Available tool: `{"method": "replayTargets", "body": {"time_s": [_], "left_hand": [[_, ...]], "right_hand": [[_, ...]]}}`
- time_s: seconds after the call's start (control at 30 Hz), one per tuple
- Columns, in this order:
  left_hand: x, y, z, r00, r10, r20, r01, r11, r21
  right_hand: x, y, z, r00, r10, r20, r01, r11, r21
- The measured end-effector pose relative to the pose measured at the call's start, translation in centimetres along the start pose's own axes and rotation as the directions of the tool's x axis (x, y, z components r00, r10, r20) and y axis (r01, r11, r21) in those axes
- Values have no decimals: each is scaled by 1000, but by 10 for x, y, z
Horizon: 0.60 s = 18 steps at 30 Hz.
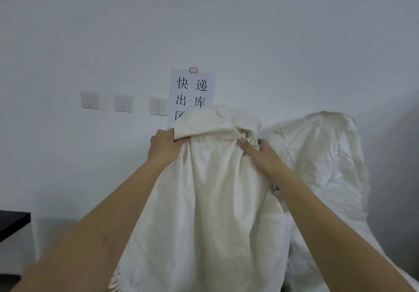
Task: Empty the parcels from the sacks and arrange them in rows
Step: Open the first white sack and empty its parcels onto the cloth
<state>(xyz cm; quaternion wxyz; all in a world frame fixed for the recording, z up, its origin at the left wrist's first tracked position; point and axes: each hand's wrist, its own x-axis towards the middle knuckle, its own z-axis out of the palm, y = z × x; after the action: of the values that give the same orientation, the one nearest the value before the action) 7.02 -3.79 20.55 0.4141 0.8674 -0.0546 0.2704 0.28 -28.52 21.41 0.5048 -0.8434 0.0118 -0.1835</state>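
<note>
A cream woven sack (208, 201) hangs in front of me, held up high against the wall. My left hand (162, 147) grips its upper left corner. My right hand (256, 153) grips a bunched fold at its upper right. The sack's frayed lower edge shows at the bottom left of the view. A second, whiter sack (322, 160) stands upright just behind and to the right. No parcels are visible.
A white paper sign (192, 90) with black characters is stuck on the wall behind the sack. Three light switches (123, 102) sit to its left. A dark tabletop corner (11, 223) juts in at the lower left.
</note>
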Motion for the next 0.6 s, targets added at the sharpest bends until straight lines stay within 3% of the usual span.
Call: {"method": "replayTargets", "body": {"time_s": [0.13,0.23,0.4,0.6], "left_hand": [[-10,-13,8,993,-75,88,80,995,-55],[-13,-20,15,980,-154,128,163,985,-63],[-18,-29,24,946,-275,171,285,958,-37],[-42,-21,23,971,-175,161,169,984,49]], "right_hand": [[-28,14,4,989,-138,-48,131,984,-119],[-46,23,12,978,-193,81,209,939,-275],[-43,51,27,969,-89,229,208,794,-571],[-28,86,46,979,46,201,86,792,-605]]}}
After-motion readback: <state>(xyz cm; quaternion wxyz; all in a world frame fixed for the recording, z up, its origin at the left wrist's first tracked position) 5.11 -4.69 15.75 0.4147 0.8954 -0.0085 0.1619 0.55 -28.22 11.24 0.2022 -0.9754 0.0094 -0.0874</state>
